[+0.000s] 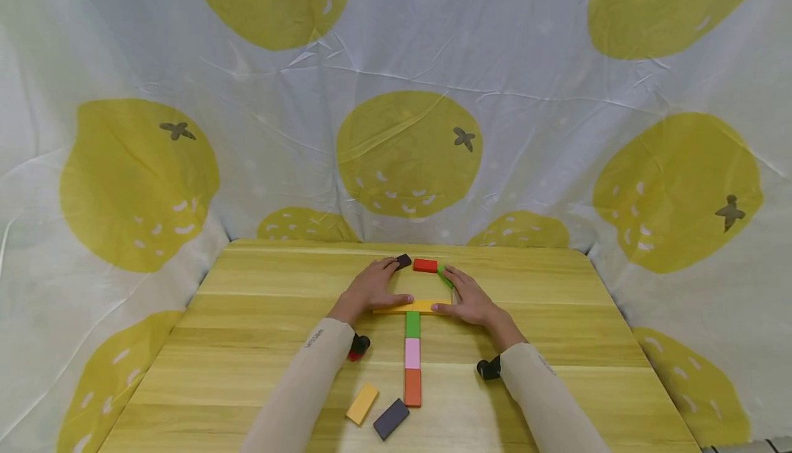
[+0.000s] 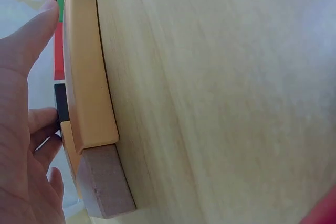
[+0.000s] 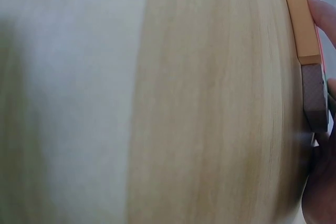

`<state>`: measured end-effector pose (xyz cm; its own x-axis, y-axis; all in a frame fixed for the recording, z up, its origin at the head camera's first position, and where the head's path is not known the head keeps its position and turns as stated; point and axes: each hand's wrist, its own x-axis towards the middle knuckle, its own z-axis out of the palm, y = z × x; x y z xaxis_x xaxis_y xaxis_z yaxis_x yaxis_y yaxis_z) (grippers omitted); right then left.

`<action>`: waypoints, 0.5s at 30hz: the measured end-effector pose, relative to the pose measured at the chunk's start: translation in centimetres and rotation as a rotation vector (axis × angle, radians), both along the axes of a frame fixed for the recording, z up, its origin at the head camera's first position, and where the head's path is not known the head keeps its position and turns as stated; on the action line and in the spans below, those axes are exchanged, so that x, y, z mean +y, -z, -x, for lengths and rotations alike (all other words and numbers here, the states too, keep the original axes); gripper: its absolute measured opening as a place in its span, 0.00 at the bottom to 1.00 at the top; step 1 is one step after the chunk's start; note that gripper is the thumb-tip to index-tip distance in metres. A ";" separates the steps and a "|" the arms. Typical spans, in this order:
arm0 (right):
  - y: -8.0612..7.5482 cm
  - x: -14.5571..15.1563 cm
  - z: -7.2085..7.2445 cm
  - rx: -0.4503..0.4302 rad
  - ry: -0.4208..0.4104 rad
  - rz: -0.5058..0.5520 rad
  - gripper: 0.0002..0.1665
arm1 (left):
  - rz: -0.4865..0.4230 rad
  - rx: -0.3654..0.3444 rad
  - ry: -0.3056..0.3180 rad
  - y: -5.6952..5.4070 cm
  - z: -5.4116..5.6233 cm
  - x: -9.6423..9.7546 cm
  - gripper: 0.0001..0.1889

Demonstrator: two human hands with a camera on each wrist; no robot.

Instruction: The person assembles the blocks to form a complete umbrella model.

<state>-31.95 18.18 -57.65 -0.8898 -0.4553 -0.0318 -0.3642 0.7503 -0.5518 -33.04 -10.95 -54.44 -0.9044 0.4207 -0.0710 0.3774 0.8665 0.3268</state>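
My left hand [image 1: 371, 286] rests at the left side of a ring of wooden blocks, its fingertips touching a black block [image 1: 403, 260]. The left thumb lies by a row of yellow blocks [image 1: 424, 307] along the ring's near side. Opposite, my right hand [image 1: 470, 300] has fingertips against a green block [image 1: 443, 274] and its thumb by the yellow row. Between them at the back is a red block [image 1: 425, 265]. A brown block stands at each end of the yellow row, in the left wrist view [image 2: 110, 182] and right wrist view [image 3: 313, 98]. Both hands partly hide the ring.
A line of green [image 1: 412, 324], pink [image 1: 412, 353] and orange-red [image 1: 412, 388] blocks runs from the yellow row towards me. Loose yellow [image 1: 361, 403] and dark [image 1: 391, 418] blocks lie to its left. A lemon-print cloth [image 1: 408, 154] hangs behind the wooden table [image 1: 557, 343].
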 end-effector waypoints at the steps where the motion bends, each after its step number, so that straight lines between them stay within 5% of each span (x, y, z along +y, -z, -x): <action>1: 0.0 0.0 0.0 -0.001 0.001 0.002 0.59 | -0.003 0.000 0.001 0.0 0.0 0.0 0.55; 15: -0.2 0.0 -0.1 -0.022 0.006 -0.003 0.60 | -0.009 0.037 0.032 0.3 0.0 -0.1 0.50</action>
<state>-31.84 18.22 -57.42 -0.8914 -0.4501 -0.0528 -0.3477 0.7539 -0.5575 -33.08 -11.09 -54.71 -0.8924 0.4500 -0.0340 0.4169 0.8510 0.3194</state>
